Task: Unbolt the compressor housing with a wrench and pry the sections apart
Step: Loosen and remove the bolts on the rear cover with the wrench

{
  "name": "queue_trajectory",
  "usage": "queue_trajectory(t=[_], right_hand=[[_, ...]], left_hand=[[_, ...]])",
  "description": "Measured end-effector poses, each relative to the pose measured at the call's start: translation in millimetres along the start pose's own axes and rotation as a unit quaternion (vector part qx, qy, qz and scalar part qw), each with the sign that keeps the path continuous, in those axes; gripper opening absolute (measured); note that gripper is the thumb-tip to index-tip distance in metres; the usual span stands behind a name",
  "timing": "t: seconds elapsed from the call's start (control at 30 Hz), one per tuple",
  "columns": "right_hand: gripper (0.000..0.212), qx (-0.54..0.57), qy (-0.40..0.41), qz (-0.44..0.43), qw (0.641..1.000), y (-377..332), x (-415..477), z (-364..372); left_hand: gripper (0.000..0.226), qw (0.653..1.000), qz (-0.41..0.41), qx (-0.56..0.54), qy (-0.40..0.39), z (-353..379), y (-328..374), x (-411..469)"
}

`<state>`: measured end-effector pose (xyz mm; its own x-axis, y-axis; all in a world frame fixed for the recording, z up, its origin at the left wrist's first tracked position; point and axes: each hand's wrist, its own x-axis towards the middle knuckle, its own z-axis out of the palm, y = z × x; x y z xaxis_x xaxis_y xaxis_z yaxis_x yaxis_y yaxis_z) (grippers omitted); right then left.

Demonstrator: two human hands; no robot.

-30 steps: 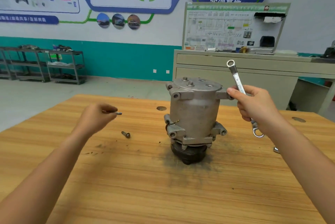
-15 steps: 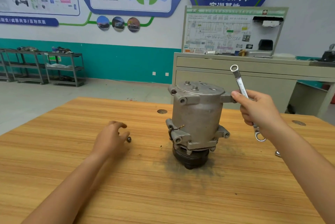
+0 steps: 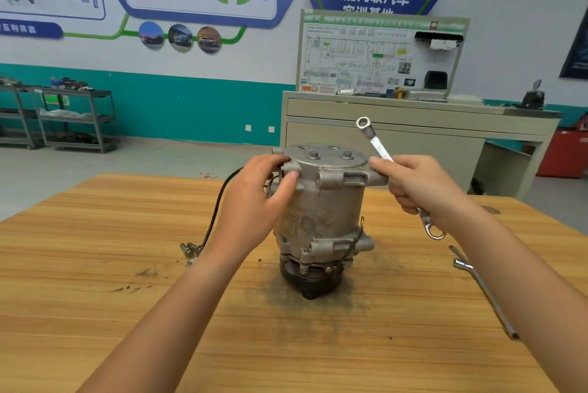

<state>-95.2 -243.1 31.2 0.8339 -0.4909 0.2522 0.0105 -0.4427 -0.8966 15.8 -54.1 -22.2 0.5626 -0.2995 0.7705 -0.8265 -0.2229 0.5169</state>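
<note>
Evidently a heavy, rigid casting: the compressor (image 3: pixel 321 211) stands central on the surface (image 3: pixel 95 297). My left grip (image 3: pixel 254 201) curls round its top lug (image 3: pixel 291 167); my right grip (image 3: pixel 423 189) clasps the wrench (image 3: pixel 378 147). I would hold by the lugs.

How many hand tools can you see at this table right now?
2. One wrench is held in the right hand beside the compressor top; a long angled tool lies on the table to the right. More may sit outside the view.
</note>
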Motion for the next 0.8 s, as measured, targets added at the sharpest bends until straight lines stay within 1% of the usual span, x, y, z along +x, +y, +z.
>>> queue_trajectory(t=[0.1, 0.17, 0.2, 0.23, 0.3, 0.33, 0.4, 0.47, 0.53, 0.6, 0.63, 0.73, 0.8], right_hand=[[0.031, -0.075, 0.043, -0.045, 0.995, -7, -5, -2], [0.032, -0.145, 0.073, -0.089, 0.983, -11, -7, -9], [0.030, -0.208, 0.079, -0.115, 0.968, -14, -9, -13], [0.028, -0.286, 0.080, -0.139, 0.945, -15, -11, -17], [0.026, -0.429, 0.080, -0.161, 0.885, -18, -16, -22], [0.030, -0.482, 0.083, -0.160, 0.857, -19, -19, -22], [0.037, -0.559, 0.096, -0.157, 0.808, -22, -22, -21], [0.045, -0.610, 0.102, -0.163, 0.769, -26, -21, -19], [0.052, -0.661, 0.102, -0.178, 0.722, -32, -16, -17], [0.054, -0.707, 0.092, -0.192, 0.674, -40, -9, -15], [0.054, -0.722, 0.088, -0.198, 0.657, -44, -7, -15], [0.050, -0.741, 0.076, -0.225, 0.628, -45, -7, -15], [0.045, -0.736, 0.072, -0.248, 0.626, -39, -10, -17]], left_hand=[[0.039, 0.999, -0.002, 0.043, -0.014, -3, 2, 1], [0.039, 0.997, -0.002, 0.071, -0.016, -4, 4, 2], [0.038, 0.996, 0.000, 0.089, -0.013, -4, 6, 3], [0.035, 0.994, 0.004, 0.113, -0.005, -4, 8, 3], [0.028, 0.984, 0.019, 0.173, 0.027, -2, 10, 5], [0.025, 0.981, 0.021, 0.185, 0.050, 0, 11, 7], [0.022, 0.985, 0.000, 0.160, 0.072, 5, 11, 11], [0.024, 0.991, -0.035, 0.108, 0.063, 12, 13, 15], [0.025, 0.994, -0.051, 0.073, 0.063, 18, 12, 19], [0.030, 0.994, -0.066, 0.042, 0.071, 22, 12, 22], [0.033, 0.994, -0.075, 0.022, 0.075, 24, 12, 23], [0.032, 0.990, -0.113, -0.028, 0.077, 31, 8, 26], [0.033, 0.986, -0.139, -0.059, 0.067, 34, 5, 28]])
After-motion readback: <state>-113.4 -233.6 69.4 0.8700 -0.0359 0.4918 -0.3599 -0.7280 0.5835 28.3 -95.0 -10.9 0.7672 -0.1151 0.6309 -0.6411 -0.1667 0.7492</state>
